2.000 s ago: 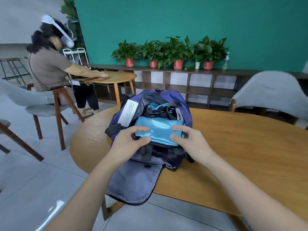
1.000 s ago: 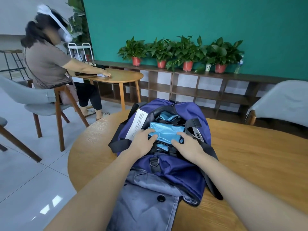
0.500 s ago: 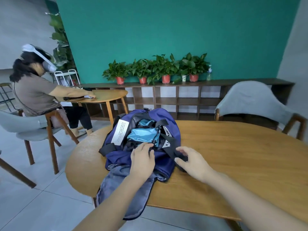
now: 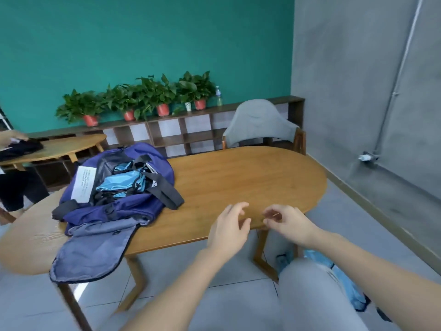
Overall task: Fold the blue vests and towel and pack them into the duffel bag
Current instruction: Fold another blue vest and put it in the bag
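- Hands away from the bag: the left hand (image 4: 229, 225) and right hand (image 4: 288, 220) hover side by side above the near edge of the bench (image 4: 238, 177), fingers loosely curled and holding nothing.
- Duffel bag (image 4: 124, 185) sits on the bench's left end, well apart from both hands, its top unzipped and a grey flap (image 4: 95, 249) hanging over the edge, likely left open so more can go in.
- Folded blue vests (image 4: 121, 182) lie inside the opening, between the bag's black straps (image 4: 164, 192); a white label (image 4: 84, 183) shows on the inner wall.
- More light blue cloth (image 4: 343, 280) lies low beside the person's grey-trousered knee (image 4: 310, 295), under the right forearm; whether it is a vest or the towel cannot be told. It looks the likely next piece to fold, so the packing seems only partly done.
- Behind: a grey-draped chair (image 4: 260, 123), a shelf of potted plants (image 4: 143, 96), and another person's hand (image 4: 12, 137) at a second table.
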Available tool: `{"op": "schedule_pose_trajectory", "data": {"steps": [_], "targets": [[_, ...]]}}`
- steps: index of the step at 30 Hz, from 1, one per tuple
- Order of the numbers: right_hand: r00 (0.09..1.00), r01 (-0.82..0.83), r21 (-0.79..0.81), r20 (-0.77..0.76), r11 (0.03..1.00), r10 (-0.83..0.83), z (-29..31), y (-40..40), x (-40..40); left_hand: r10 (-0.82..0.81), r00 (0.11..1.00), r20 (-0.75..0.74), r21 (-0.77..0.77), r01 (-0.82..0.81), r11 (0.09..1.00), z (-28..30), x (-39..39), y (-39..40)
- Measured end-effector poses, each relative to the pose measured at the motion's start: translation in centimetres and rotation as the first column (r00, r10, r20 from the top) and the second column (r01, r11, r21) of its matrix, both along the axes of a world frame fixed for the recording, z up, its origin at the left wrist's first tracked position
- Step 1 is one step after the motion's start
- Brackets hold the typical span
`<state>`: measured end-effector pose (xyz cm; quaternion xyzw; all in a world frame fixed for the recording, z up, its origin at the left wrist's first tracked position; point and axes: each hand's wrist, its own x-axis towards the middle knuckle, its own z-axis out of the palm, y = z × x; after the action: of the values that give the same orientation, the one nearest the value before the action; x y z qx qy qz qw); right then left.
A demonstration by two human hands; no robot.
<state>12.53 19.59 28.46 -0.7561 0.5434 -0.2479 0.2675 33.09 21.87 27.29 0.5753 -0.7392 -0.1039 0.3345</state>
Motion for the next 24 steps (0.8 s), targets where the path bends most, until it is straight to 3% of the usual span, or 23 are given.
{"op": "schedule_pose_trajectory", "data": {"steps": [10,19,24], "targets": [[0.965,0.257,0.144,0.006,0.956,-0.261,-7.5,2.7,-14.7,-0.269,0.948,0.171,0.250,0.222,0.942,-4.3,-16.0,-0.6],[0.908,0.407,0.375,-0.067,0.833,-0.413,-17.9,1.0,-22.5,-0.333,0.915,0.227,0.534,0.169,0.828,-14.2,-24.1,-5.4],[0.906,0.406,0.497,-0.111,0.767,-0.408,-24.4,-1.5,-24.4,-0.336,0.919,0.204,0.672,0.118,0.731,-19.9,-25.7,-9.3]]}}
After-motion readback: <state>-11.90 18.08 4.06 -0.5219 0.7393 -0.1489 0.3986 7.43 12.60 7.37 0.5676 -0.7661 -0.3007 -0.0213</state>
